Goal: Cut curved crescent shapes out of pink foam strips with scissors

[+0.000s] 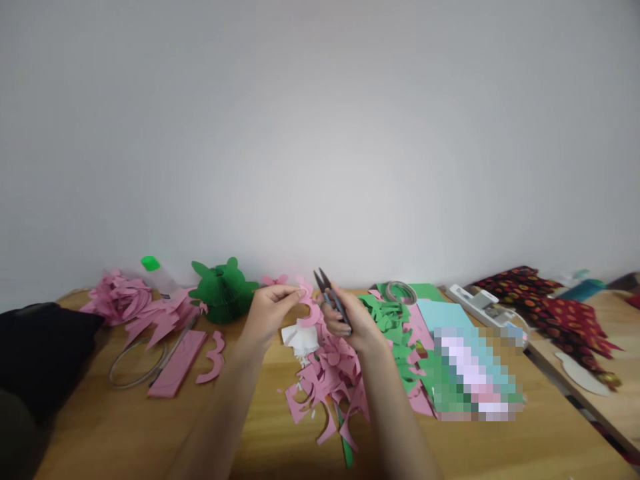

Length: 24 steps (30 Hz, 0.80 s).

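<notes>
Far left: dark cloth (53, 353) at the edge of the wooden table (115, 440). Next, a heap of curled pink paper (117, 297) near the wall, a green cap (150, 263) behind it. In front, a looped cable (116, 381), a flat pink strip (177, 365) and a wavy pink piece (216, 363). Green paper ball (225, 293) with rounded flaps behind those.

Center: left hand (273, 310), thumb and fingers pinched together on a curved pink cutout (311, 319), held up between both hands, above crumpled white paper (300, 338). Right hand (354, 317) wrapped round dark snips (331, 295), blades pointing up, tips slightly apart. Pink scraps (330, 367) piled below.

Right: green scraps (393, 319), tape roll (400, 292), light-blue sheet (447, 313), partly pixelated area over its near side. Then white power strip (473, 301), patterned red-and-dark cloth (520, 283), white flat shape (580, 375).
</notes>
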Tool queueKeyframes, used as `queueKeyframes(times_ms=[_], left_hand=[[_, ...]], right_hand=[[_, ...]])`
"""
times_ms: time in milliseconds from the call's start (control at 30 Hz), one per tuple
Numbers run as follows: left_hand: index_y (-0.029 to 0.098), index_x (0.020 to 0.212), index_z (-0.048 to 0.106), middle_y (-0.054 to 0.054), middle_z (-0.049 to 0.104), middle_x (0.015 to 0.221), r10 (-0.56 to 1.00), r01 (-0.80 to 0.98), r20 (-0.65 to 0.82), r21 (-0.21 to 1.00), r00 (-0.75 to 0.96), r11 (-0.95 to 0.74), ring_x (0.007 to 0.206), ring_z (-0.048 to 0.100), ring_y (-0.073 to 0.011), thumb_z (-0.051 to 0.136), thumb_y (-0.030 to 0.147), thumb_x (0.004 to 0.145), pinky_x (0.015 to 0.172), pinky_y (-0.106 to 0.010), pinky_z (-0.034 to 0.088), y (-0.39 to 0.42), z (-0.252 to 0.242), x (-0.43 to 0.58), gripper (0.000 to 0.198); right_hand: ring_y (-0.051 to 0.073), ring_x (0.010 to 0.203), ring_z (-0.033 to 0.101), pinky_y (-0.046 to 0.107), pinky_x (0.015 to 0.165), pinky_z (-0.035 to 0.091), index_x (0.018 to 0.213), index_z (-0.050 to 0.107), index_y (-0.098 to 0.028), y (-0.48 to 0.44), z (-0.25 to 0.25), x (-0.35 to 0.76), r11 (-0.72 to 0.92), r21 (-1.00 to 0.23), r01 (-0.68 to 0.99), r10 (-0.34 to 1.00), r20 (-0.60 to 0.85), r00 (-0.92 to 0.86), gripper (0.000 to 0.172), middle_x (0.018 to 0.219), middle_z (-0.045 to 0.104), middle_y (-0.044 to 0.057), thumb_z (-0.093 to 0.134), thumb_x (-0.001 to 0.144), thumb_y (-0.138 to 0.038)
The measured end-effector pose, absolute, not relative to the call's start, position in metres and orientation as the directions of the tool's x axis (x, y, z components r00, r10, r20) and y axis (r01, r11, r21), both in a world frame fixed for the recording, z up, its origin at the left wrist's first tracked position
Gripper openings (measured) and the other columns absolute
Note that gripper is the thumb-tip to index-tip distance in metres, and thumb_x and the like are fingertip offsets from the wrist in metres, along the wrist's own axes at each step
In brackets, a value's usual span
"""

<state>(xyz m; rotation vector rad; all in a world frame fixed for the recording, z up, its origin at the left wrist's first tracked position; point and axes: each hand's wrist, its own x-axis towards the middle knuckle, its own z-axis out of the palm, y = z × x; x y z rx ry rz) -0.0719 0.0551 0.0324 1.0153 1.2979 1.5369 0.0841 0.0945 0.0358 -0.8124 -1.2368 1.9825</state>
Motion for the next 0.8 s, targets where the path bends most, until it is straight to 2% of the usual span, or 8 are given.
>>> queueKeyframes(times_ms=[100,267,467,667,800], left_hand=[[0.015,0.068,0.075,-0.007,0.076,0.073,0.943,-0.113,0.055,0.989,-0.329,-0.097,0.074,0.07,-0.0209,0.08,0.037,0.058,0.075,-0.033,0.054,0.055,0.031,-0.073,0.024],[0.015,0.066,0.074,-0.006,0.075,0.072,0.934,-0.082,0.074,0.991,-0.35,-0.109,0.073,0.069,-0.0203,0.081,0.039,0.057,0.073,-0.032,0.054,0.054,0.033,-0.072,0.026],[0.015,0.073,0.071,-0.007,0.076,0.076,0.92,-0.007,0.11,0.993,-0.376,-0.122,0.077,0.071,-0.0202,0.073,0.039,0.067,0.078,-0.032,0.054,0.053,0.034,-0.075,0.025],[0.018,0.069,0.075,-0.007,0.077,0.074,0.948,0.151,0.12,0.986,-0.296,-0.077,0.073,0.071,-0.0239,0.075,0.025,0.064,0.071,-0.034,0.055,0.054,0.029,-0.065,0.008],[0.018,0.08,0.078,-0.008,0.078,0.085,0.963,0.186,0.134,0.978,-0.233,-0.091,0.079,0.072,-0.0253,0.074,0.02,0.063,0.074,-0.035,0.056,0.051,0.03,-0.054,0.018]], right_hand=[[0.002,0.032,0.011,0.02,0.034,0.006,0.074,0.054,-0.018,0.096,0.031,0.082,-0.232,-0.941,-0.248,0.873,-0.088,-0.48,0.046,0.041,0.026,-0.015,0.066,0.066,-0.061],[0.003,0.036,0.021,0.02,0.035,0.009,0.061,0.058,-0.014,0.091,0.026,0.078,-0.14,-0.978,-0.151,0.898,-0.062,-0.436,0.03,0.04,0.035,-0.011,0.081,0.058,-0.033],[0.003,0.034,0.018,0.02,0.035,0.009,0.064,0.057,-0.016,0.091,0.033,0.081,-0.104,-0.977,-0.185,0.946,-0.04,-0.32,0.027,0.038,0.03,-0.013,0.073,0.064,-0.037],[0.003,0.034,0.017,0.02,0.035,0.01,0.068,0.056,-0.017,0.091,0.036,0.086,-0.072,-0.965,-0.254,0.97,-0.009,-0.244,0.029,0.038,0.03,-0.013,0.074,0.061,-0.038],[0.003,0.034,0.018,0.02,0.035,0.011,0.067,0.057,-0.016,0.088,0.041,0.088,-0.062,-0.959,-0.275,0.971,0.006,-0.24,0.029,0.039,0.03,-0.012,0.074,0.062,-0.039]])
